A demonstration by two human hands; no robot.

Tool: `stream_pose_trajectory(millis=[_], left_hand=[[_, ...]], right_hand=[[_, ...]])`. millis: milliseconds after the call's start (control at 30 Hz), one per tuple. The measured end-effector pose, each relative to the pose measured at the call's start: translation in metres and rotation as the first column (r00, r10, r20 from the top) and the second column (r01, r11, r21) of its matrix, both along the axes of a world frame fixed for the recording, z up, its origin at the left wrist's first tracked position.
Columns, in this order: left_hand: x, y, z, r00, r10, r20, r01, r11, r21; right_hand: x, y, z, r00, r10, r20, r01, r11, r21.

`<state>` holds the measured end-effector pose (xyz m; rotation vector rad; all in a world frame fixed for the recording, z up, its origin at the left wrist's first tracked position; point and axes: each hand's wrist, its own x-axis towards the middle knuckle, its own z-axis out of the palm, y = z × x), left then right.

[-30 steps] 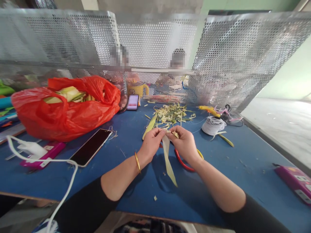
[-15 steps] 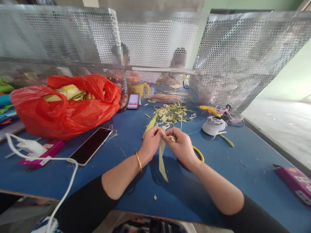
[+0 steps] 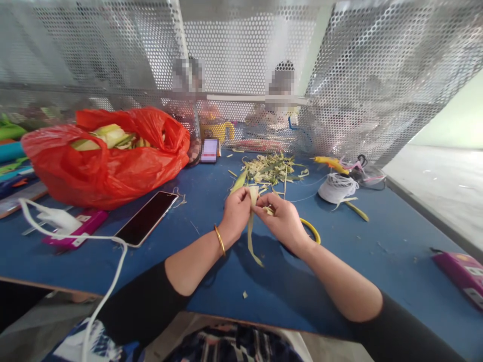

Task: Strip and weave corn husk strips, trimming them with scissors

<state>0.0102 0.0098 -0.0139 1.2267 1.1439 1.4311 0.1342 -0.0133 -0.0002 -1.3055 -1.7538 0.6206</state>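
Observation:
Both hands meet over the middle of the blue table. My left hand, with a gold bangle at the wrist, pinches the top of a pale yellow-green leaf strip that hangs down to the tabletop. My right hand is closed on the same strip at its upper end. Scissors with a yellow handle lie under my right wrist, mostly hidden. A pile of leaf trimmings lies just beyond my hands.
A red plastic bag holding leaves sits at the left. A black phone, a pink box and a white cable lie near the left front. A white thread spool and a yellow tool are right. Another pink box is at the far right. Perforated metal screens stand behind, with two people beyond them.
The hanging part of the strip has become shorter as my hands work its top end. My right hand shifted left, covering the scissors' red handle. The camera tilted slightly.

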Motion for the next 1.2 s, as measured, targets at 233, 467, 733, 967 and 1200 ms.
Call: stream_pose_trajectory(millis=[233,467,733,967,1200], left_hand=[[0.001,0.0,0.001,0.999,0.01,0.047,-0.009,1.0,-0.014],[0.001,-0.003,0.005,0.996,-0.017,0.092,0.027,0.993,-0.111],[0.003,-0.006,0.006,0.995,-0.048,0.088,0.057,0.993,-0.101],[0.001,-0.009,0.006,0.978,0.063,-0.2,-0.034,0.988,0.148],[0.003,-0.008,-0.001,0.992,0.004,-0.127,0.006,0.997,0.073]], right_hand=[[-0.006,-0.002,-0.005,0.997,-0.054,0.056,0.052,0.998,0.039],[-0.003,0.001,-0.006,0.998,-0.053,-0.036,0.052,0.999,-0.014],[0.0,0.003,-0.003,0.974,-0.094,-0.205,0.085,0.995,-0.053],[0.001,0.003,-0.004,0.968,-0.165,-0.191,0.154,0.986,-0.068],[0.002,0.007,-0.008,0.959,-0.204,-0.195,0.202,0.979,-0.027]])
